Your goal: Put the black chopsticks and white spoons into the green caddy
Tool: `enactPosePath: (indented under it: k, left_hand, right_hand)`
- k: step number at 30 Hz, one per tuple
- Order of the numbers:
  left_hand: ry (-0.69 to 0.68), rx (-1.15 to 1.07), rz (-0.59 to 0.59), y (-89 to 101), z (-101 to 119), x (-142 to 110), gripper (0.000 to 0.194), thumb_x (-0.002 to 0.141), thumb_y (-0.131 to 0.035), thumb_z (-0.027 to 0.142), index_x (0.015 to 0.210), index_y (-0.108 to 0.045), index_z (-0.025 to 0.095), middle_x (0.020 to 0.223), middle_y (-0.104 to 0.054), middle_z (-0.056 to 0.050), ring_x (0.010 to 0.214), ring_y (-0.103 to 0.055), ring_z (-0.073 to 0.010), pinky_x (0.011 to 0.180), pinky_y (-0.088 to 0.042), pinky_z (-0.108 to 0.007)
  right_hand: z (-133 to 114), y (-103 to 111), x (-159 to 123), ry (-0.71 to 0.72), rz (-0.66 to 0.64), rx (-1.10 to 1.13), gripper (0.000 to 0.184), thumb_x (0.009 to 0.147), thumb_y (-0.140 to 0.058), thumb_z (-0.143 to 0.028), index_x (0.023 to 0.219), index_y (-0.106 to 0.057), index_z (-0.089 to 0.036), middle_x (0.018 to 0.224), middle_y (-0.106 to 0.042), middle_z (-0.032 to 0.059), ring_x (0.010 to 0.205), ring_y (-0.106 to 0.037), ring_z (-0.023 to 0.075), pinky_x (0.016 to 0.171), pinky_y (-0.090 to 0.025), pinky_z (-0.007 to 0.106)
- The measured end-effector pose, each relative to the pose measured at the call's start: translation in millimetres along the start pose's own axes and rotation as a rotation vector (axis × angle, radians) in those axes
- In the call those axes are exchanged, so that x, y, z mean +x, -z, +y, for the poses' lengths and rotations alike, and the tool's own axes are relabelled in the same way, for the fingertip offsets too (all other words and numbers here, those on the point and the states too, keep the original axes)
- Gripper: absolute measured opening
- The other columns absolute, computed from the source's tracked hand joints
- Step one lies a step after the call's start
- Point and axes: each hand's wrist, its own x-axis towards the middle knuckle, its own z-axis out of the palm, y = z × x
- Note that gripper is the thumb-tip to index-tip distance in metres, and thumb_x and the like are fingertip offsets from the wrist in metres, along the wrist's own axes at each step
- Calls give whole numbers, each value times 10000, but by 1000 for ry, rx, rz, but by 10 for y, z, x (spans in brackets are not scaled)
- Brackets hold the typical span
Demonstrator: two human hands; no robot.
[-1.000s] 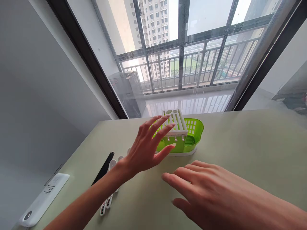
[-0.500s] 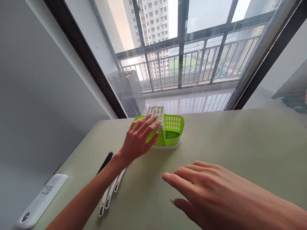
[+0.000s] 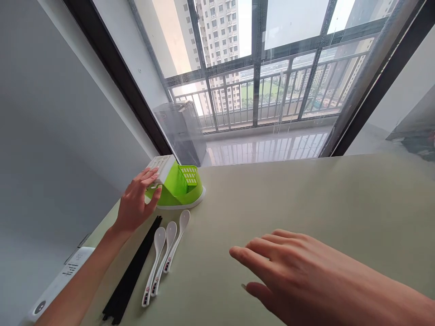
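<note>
A green and white cutlery caddy (image 3: 188, 195) stands upright at the far left of the table. My left hand (image 3: 135, 201) grips its left part, fingers over the white slotted top and thumb against the green front; the hand covers part of the caddy. Just in front lie three white spoons (image 3: 157, 266), bowls pointing away from me. To their left is a bundle of black chopsticks (image 3: 132, 275), beside my left forearm. Over the right half of the table hovers my right hand (image 3: 292, 271), palm down, fingers stretched out and holding nothing.
A white device with a round dark button (image 3: 40, 308) lies at the table's left edge, partly behind my forearm. The pale green table (image 3: 306, 194) meets a large glass window at its far side. A grey wall (image 3: 61, 136) rises on the left.
My left hand has shifted the caddy leftward along the table. The spoon bowls and most of the chopsticks now show, no longer hidden by my forearm. My right hand has barely moved.
</note>
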Motion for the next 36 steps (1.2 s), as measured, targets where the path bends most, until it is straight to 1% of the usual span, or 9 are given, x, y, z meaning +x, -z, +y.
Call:
enactPosePath:
  k: [6,8,11,16,21,25,30,33,36]
  left_hand:
    - [-25,89,59,69,-38,6,356,961,-543,288,1315,-534,250,1413,-622,-86,1417,-476,-298,1194,-340,-558]
    - [-41,93,105,58,123,54,363,950,-568,303,1309,-541,254,1414,-616,-90,1428,-456,-310,1213,-292,-580]
    - [-91,-76,115,26,577,118,360,967,-553,321,1322,-527,267,1457,-573,-84,1436,-438,-302,1194,-330,-553]
    - [-54,-744,-140,-46,1536,135,383,1046,-394,454,1334,-550,256,1456,-568,-100,1394,-477,-272,1173,-370,-487]
    - [322,-1447,-632,-230,2123,28,706,1022,-157,642,1221,-672,202,1248,-703,-111,1200,-621,-271,1091,-429,-432]
    - [624,-1803,-795,-457,2280,-130,820,938,-207,789,1121,-714,172,1062,-739,-93,1079,-654,-273,1005,-460,-403]
    - [691,-1926,-846,-637,2284,-283,751,930,-334,778,1073,-731,158,994,-725,-84,1045,-639,-258,990,-427,-354]
    - [813,-1965,-806,-734,2239,-326,695,946,-384,736,1016,-740,142,955,-715,-70,959,-634,-218,925,-433,-318]
    - [993,-2085,-693,-834,2179,-333,619,934,-475,695,920,-734,133,852,-690,-56,819,-610,-173,813,-439,-285]
  right_hand:
    - [4,-18,-4,2,18,6,67,979,-585,-248,1022,-615,-206,784,-686,7,704,-697,162,640,-465,257]
    - [4,-24,-5,-1,13,6,65,973,-593,-247,1017,-616,-206,783,-687,7,702,-697,162,640,-468,256]
    - [8,-45,-6,-10,-8,4,53,970,-594,-246,999,-616,-207,779,-685,5,696,-695,161,635,-468,255]
    - [25,-107,-6,-38,-19,2,47,971,-588,-242,974,-616,-204,780,-685,8,713,-696,165,649,-472,262]
    - [49,-133,13,-54,-56,15,69,943,-629,-260,974,-622,-198,833,-704,17,783,-701,186,710,-501,288]
    - [66,-194,65,-54,-86,25,60,917,-656,-245,947,-645,-194,848,-713,30,851,-699,201,773,-515,303]
    - [89,-323,143,-26,-150,-41,113,826,-743,-221,893,-663,-178,862,-729,38,839,-698,211,800,-506,318]
    - [107,-357,161,-31,-155,-58,157,807,-746,-209,938,-668,-172,878,-738,35,816,-701,208,777,-496,321]
    - [117,-383,160,-34,-164,-80,191,799,-745,-200,969,-659,-183,861,-736,17,758,-696,199,662,-461,313]
